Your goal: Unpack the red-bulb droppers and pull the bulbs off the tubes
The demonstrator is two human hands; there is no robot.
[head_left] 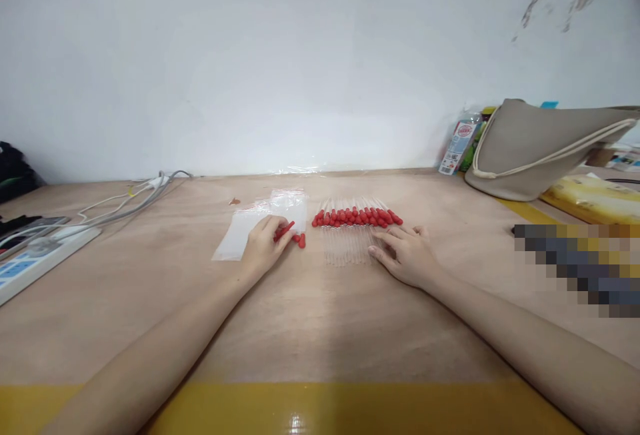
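Observation:
Glass droppers with red rubber bulbs (pixel 353 217) lie side by side in a row on the table. Their clear glass tubes (pixel 343 245) point both toward me and toward the wall. My left hand (pixel 267 242), fingers curled, grips red rubber-bulbed droppers (pixel 284 231) left of the row; their tubes are hidden. A loose red bulb end (pixel 302 240) shows beside it. Under and behind that hand lie several clear plastic zip bags (pixel 290 207). My right hand (pixel 407 252) rests at the row's right end, fingers spread, its fingertips against the near tubes.
At the left are a white power strip (pixel 55 255) and grey cables (pixel 135 202). A grey bag (pixel 530 148) and a bottle (pixel 457 145) stand at the back right, near a yellow pack (pixel 590 198). Yellow tape (pixel 300 408) runs along the front edge.

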